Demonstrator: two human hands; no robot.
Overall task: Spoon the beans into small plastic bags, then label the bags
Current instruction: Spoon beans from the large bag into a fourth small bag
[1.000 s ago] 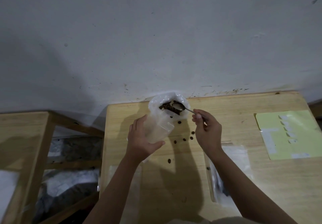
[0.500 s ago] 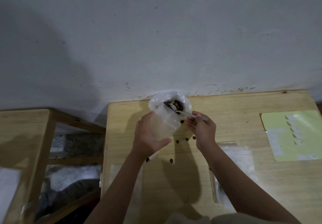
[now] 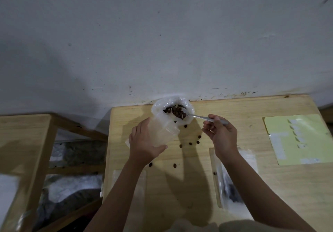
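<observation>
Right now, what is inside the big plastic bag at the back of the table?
The big plastic bag holds brown beans, and the spoon, loaded with more, sits in its mouth, held by the right hand. The crumpled plastic hides how deep the beans go.

The right hand [image 3: 222, 136] has drawn back to the right and lifted the spoon [image 3: 182, 115], which now sits heaped with beans [image 3: 178, 113] at the big bag's [image 3: 158, 108] mouth. The left hand [image 3: 144, 145] has lowered the small bag [image 3: 163, 132] slightly.
</observation>
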